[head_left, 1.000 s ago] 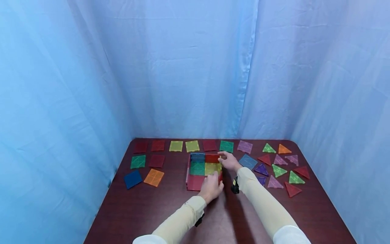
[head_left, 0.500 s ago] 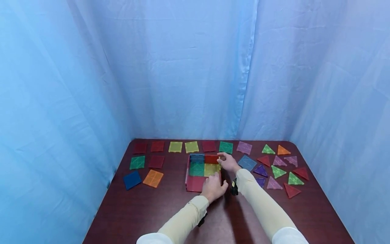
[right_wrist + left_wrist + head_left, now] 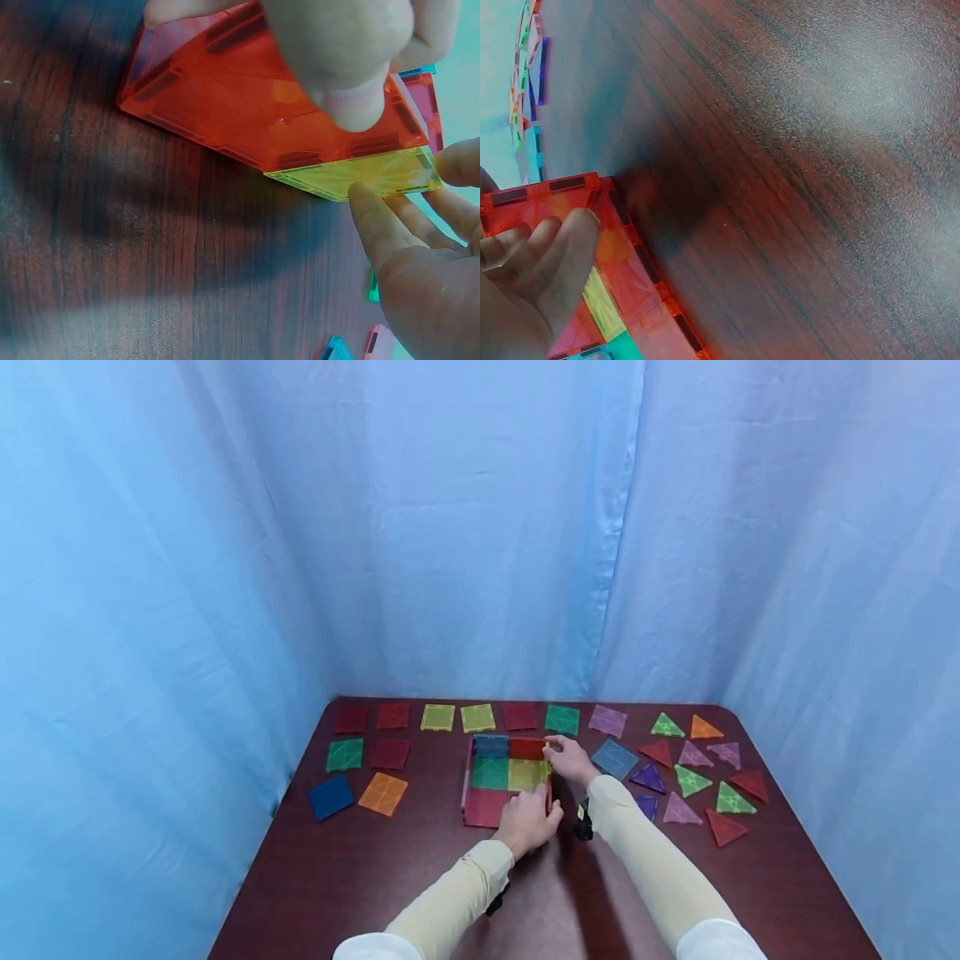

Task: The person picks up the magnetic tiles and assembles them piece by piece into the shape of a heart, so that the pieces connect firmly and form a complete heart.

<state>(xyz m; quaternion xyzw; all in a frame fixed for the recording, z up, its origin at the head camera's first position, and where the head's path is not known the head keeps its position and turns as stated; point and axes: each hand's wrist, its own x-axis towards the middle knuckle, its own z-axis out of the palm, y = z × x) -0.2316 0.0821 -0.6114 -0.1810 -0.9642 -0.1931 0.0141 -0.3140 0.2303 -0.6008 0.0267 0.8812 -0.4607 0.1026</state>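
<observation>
A low open box of translucent magnetic tiles stands mid-table, with pink (image 3: 483, 810), green (image 3: 490, 772) and yellow (image 3: 522, 774) squares showing in its floor. Its back wall has a blue tile (image 3: 491, 745) and a red tile (image 3: 527, 748). My left hand (image 3: 527, 818) grips the upright red square tile (image 3: 217, 112) of the right wall, one fingertip against its outer face. My right hand (image 3: 572, 762) pinches the upright yellow square tile (image 3: 315, 180) at the far end of that wall, directly beside the red one. The hands partly cover this wall in the head view.
Flat square tiles lie left of the box, including an orange one (image 3: 383, 794) and a dark blue one (image 3: 331, 797). More squares line the table's back edge. On the right lie a blue square (image 3: 615, 759) and several triangles (image 3: 682, 809). Blue curtains (image 3: 480, 527) hang behind the table.
My left hand has shifted slightly right, its thumb spreading outward past the box's right wall. My right hand stays at the yellow tile. The head view has tilted a little.
</observation>
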